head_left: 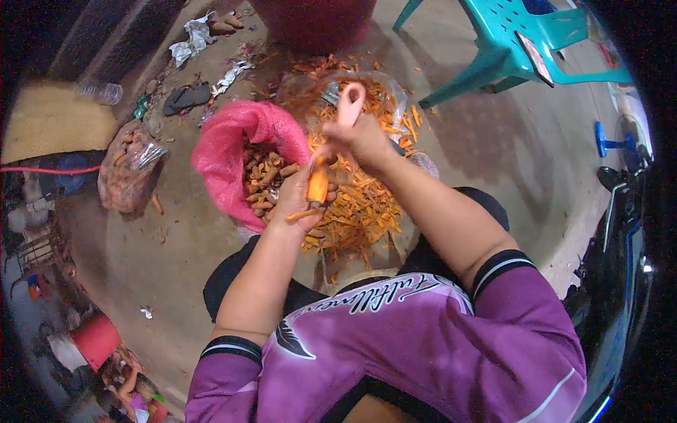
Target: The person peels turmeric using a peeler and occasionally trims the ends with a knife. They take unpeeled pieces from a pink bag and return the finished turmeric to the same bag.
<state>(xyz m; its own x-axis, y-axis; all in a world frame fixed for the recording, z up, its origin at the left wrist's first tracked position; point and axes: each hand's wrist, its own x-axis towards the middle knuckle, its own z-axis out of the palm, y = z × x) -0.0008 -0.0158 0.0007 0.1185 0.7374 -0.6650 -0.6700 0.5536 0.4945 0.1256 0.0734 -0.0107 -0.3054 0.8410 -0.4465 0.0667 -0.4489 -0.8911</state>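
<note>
An orange, carrot-shaped root (318, 187), bare of brown skin, is gripped in my left hand (293, 197), and an orange strip lies across the base of that hand. My right hand (363, 144) is closed around a tool with a pink handle (350, 101) that has a hole in its end. The tool's working end is hidden and blurred near the top of the root. Below both hands spreads a heap of orange strips (360, 218). To the left, a pink mesh sack (215, 151) stands open with brown, finger-shaped roots (264, 176) inside.
A clear plastic bag of roots (130, 166) lies on the floor farther left. Ahead stands a large dark red container (314, 25). A green plastic chair (493, 53) is at the front right. Paper scraps (194, 39) and a dark flat object (187, 99) litter the floor.
</note>
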